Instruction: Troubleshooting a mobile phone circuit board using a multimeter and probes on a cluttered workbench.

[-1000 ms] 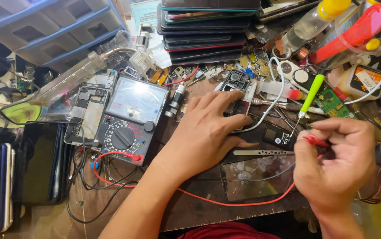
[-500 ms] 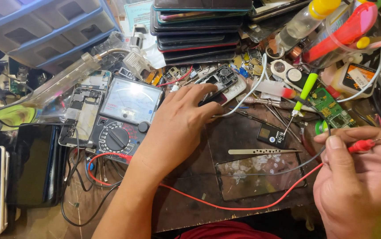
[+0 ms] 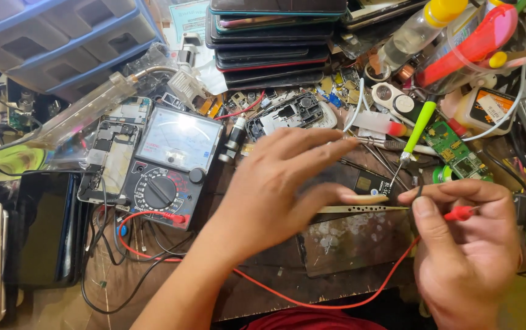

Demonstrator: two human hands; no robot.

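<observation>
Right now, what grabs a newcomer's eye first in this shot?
The two hands at centre: the right hand pinches a red probe whose red lead loops back to the analog multimeter at left. The left hand hovers open over the metal tweezers on the cluttered bench. A stack of phones rises at top centre, and a green-handled screwdriver lies to the right.

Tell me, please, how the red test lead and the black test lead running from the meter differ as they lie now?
The red test lead runs across the bench to the right hand, which pinches its red probe; the black test lead loops slack below the meter, held by neither hand. Red is stretched long, black coiled. Both start at the meter.
</observation>
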